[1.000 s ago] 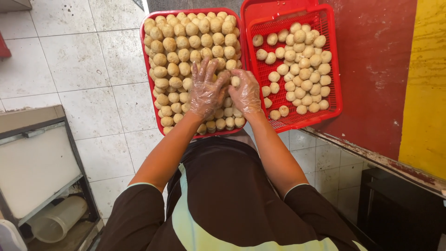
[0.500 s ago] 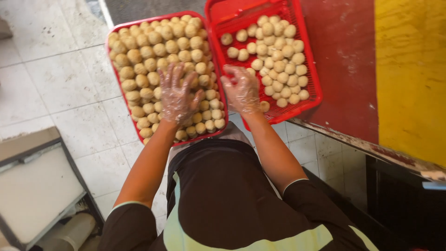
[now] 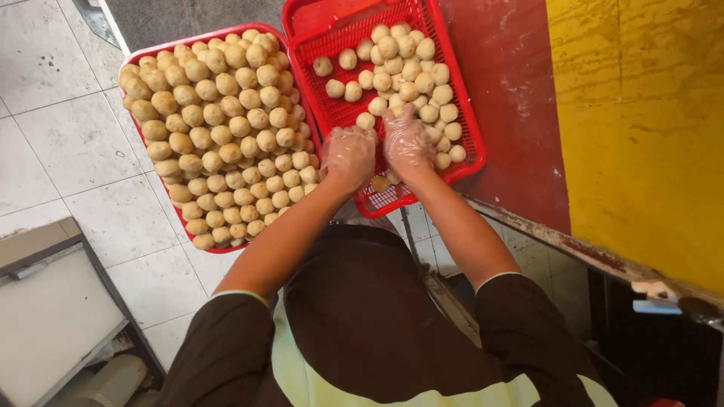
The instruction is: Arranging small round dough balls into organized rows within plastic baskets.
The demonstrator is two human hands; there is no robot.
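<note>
Both my hands wear clear plastic gloves and reach into the near end of a red mesh basket on the right. It holds several pale round balls. My left hand is curled, palm down, by the basket's near left corner, just below one pale ball. My right hand rests palm down on the pale balls beside it. One browner ball lies in the basket between my wrists. What is under either palm is hidden. To the left, a red tray is packed with browned balls.
Tray and basket sit side by side above a white tiled floor. A red and yellow painted surface runs along the right, with a worn edge below it. A grey metal cart stands at the lower left.
Both hands have left the tray of browned balls and moved right into the mesh basket. The view has shifted and closed in.
</note>
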